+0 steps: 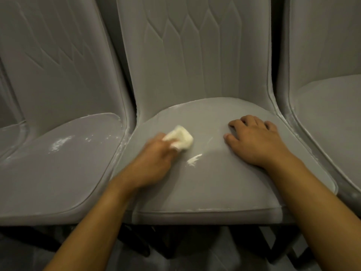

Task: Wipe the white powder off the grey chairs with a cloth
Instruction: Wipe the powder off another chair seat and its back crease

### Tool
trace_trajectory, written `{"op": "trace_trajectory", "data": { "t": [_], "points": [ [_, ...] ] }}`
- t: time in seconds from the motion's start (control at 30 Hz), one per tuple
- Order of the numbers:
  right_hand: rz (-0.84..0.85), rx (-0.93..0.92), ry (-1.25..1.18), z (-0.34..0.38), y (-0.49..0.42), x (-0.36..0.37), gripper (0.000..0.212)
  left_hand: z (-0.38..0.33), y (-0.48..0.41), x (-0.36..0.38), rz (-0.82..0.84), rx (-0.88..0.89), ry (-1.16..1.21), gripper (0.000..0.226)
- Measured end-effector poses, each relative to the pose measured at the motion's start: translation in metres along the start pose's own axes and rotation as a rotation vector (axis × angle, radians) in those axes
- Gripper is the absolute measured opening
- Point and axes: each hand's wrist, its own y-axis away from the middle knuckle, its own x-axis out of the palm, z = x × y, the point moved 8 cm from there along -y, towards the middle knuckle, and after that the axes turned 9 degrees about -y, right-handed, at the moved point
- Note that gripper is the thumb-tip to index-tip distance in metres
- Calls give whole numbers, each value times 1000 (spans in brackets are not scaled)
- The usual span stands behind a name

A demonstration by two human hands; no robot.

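Three grey upholstered chairs stand side by side. On the seat of the middle chair point(213, 184) my left hand point(154, 155) grips a bunched cream cloth point(180, 139) and presses it on the fabric. A short streak of white powder point(194, 159) lies just right of the cloth, with a fainter smear above it. My right hand point(254, 139) rests flat on the same seat, fingers spread, to the right of the powder. The left chair point(58, 173) carries patches of white powder point(59, 143) on its seat and along its seams.
The right chair point(332, 114) shows a pale dusting along its seat edge. Narrow gaps separate the chairs. Dark chair legs point(273, 251) and dim floor lie below the front edges of the seats.
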Motion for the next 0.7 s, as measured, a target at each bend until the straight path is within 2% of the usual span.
{"op": "trace_trajectory", "data": {
  "t": [0.07,0.13,0.2,0.3,0.37,0.43,0.57,0.7],
  "points": [
    [3,2,8,1,0,0,53,-22,10,13,97,125,6,54],
    [8,5,16,1,-1,0,53,-50,22,17,158,281,108,51],
    [10,1,24,2,0,1,52,-65,31,17,183,361,118,45],
    [0,-6,23,3,1,0,52,-48,26,3,87,272,181,42],
    [-3,-4,23,2,2,-1,52,-23,20,-7,-21,148,76,41],
    [-5,-3,23,2,2,-1,52,-11,20,-10,-75,107,-17,41],
    [-6,-1,34,3,2,-1,52,-50,40,15,12,367,-50,44],
    [7,1,37,4,1,0,52,-67,47,15,47,410,69,43]
  ]
}}
